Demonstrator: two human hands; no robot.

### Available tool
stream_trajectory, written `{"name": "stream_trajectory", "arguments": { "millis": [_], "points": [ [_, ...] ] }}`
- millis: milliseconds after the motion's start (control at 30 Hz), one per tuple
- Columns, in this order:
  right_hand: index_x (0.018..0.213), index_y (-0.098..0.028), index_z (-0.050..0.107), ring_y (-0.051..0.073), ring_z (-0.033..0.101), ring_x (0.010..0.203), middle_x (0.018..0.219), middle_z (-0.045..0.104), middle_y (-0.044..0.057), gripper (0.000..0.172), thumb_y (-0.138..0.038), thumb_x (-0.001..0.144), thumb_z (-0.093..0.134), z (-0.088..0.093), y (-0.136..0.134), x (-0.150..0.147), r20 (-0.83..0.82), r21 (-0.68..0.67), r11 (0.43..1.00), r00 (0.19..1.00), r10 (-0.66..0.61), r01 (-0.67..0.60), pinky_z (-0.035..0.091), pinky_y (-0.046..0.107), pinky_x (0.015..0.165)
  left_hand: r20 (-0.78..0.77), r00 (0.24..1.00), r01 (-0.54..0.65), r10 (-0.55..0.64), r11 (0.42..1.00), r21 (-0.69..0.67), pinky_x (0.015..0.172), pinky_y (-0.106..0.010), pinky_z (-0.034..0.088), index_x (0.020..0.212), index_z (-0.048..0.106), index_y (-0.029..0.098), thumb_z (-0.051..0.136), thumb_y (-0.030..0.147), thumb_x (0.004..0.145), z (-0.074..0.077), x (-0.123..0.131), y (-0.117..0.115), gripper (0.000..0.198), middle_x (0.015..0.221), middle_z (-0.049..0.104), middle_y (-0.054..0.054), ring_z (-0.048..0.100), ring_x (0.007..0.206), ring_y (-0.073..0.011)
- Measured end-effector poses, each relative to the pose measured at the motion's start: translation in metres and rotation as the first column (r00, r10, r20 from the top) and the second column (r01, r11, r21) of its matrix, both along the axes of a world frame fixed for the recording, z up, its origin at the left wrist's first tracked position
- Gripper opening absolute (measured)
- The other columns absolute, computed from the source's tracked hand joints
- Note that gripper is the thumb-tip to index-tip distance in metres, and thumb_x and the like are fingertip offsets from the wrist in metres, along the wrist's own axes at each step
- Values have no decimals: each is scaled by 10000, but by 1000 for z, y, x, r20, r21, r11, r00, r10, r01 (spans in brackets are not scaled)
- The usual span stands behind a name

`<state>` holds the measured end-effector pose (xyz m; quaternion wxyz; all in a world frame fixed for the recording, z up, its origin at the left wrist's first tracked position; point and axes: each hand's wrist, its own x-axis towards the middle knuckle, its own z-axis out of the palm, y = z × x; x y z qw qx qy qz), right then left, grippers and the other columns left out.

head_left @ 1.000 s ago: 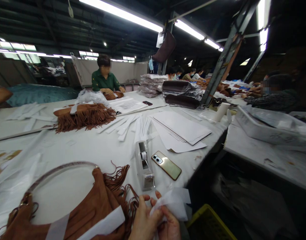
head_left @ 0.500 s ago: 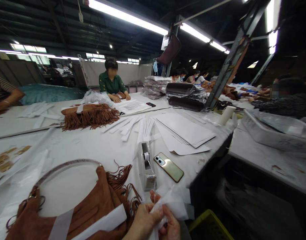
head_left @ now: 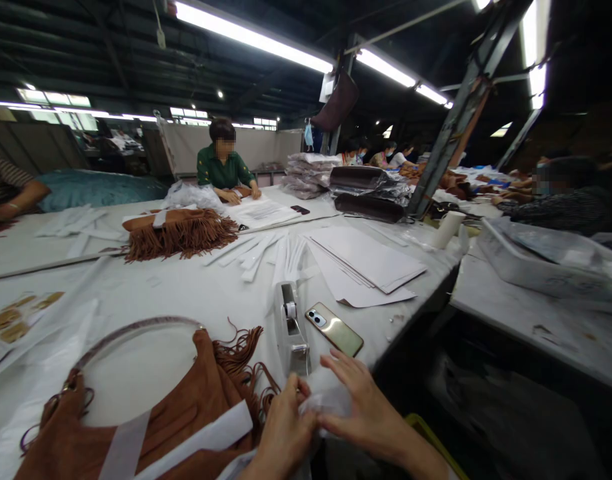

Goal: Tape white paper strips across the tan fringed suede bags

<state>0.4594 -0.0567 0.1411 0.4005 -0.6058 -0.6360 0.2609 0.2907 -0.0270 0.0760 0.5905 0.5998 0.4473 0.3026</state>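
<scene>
Close to the table's front edge, my left hand (head_left: pixel 286 421) is closed, its fingers pinching a bunched, translucent white wrapping sheet (head_left: pixel 326 392). My right hand (head_left: pixel 361 408) curves around the sheet's other side, fingers apart and thumb pressed on it. Just beyond both hands stands a clear tape dispenser (head_left: pixel 292 333) with a small roll in it. A brown fringed handbag (head_left: pixel 186 407) lies left of my hands, its wrapped handle arching toward the back. White strips lie across the bag's body.
A phone (head_left: pixel 335 329) lies right of the dispenser. Behind it are stacked white sheets (head_left: pixel 366 257) and loose white strips (head_left: pixel 256 257). Another brown fringed bag (head_left: pixel 181 230) lies farther back. A person in green (head_left: pixel 223 167) works opposite. A yellow crate (head_left: pixel 436 443) stands below the table edge.
My right hand has turned and opened out around the white sheet, its forearm now coming from the right. The sheet is more bunched between my hands. My left hand moved slightly left.
</scene>
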Motion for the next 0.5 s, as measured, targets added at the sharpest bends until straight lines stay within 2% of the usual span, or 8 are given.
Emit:
{"name": "stream_trajectory", "arguments": {
  "millis": [67, 133, 200, 233, 300, 400, 433, 500],
  "points": [
    [966, -201, 744, 243, 633, 857, 872, 723, 38, 470, -342, 526, 829, 7, 20, -2, 12, -170, 959, 973, 230, -225, 483, 318, 790, 25, 1000, -12, 12, 1000, -12, 548, -207, 355, 1002, 424, 209, 570, 97, 647, 2, -1, 0, 400, 657, 591, 62, 546, 596, -129],
    [823, -170, 750, 142, 562, 594, 643, 657, -18, 256, -329, 624, 761, 8, 29, -2, -17, -370, 844, 911, 412, -389, 411, 210, 549, 32, 999, -28, 29, 999, -33, 539, -204, 347, 1129, 376, 205, 571, 58, 595, 3, -4, 3, 587, 703, 612, 63, 553, 602, -128],
    [731, -148, 725, 89, 444, 479, 529, 567, -48, 149, -281, 667, 710, 6, 30, -1, -25, -499, 758, 882, 471, -420, 279, 187, 440, 31, 999, -32, 33, 999, -40, 533, -204, 347, 1222, 333, 205, 573, 39, 568, 6, -8, 6, 716, 788, 633, 49, 552, 608, -121],
    [717, -145, 712, 83, 423, 472, 518, 547, -53, 122, -256, 670, 699, 5, 28, -2, 0, -517, 762, 890, 456, -391, 247, 190, 431, 27, 999, -32, 33, 999, -27, 537, -204, 350, 1249, 327, 206, 572, 36, 568, 8, -9, 7, 743, 817, 636, 44, 549, 611, -117],
    [703, -154, 686, 96, 458, 514, 559, 561, -44, 82, -233, 679, 689, 3, 24, -5, 109, -450, 840, 915, 389, -304, 262, 199, 455, 17, 999, -31, 31, 999, 40, 561, -210, 365, 1271, 345, 207, 569, 49, 604, 16, -11, 9, 721, 822, 630, 39, 546, 624, -117],
    [658, -175, 632, 128, 531, 609, 662, 592, -7, 125, -257, 749, 655, -1, 16, -13, 370, -148, 968, 897, 243, -201, 338, 223, 533, 27, 998, -68, 64, 972, 226, 659, -238, 413, 1301, 375, 215, 536, 90, 713, 29, -10, 5, 623, 845, 631, 10, 575, 715, -143],
    [647, -179, 610, 132, 533, 614, 676, 586, 4, 150, -248, 779, 623, -2, 13, -15, 454, -30, 981, 872, 186, -194, 351, 233, 546, 39, 996, -83, 75, 955, 284, 698, -253, 428, 1315, 377, 217, 516, 106, 750, 31, -10, 3, 592, 864, 632, -5, 587, 751, -156],
    [638, -185, 573, 140, 526, 606, 675, 567, 20, 188, -187, 822, 536, -6, 5, -19, 571, 204, 959, 820, 47, -197, 370, 256, 553, 60, 994, -109, 93, 916, 385, 778, -291, 447, 1329, 397, 210, 480, 134, 805, 30, -9, -4, 535, 917, 634, -45, 606, 829, -183]
  ]
}}
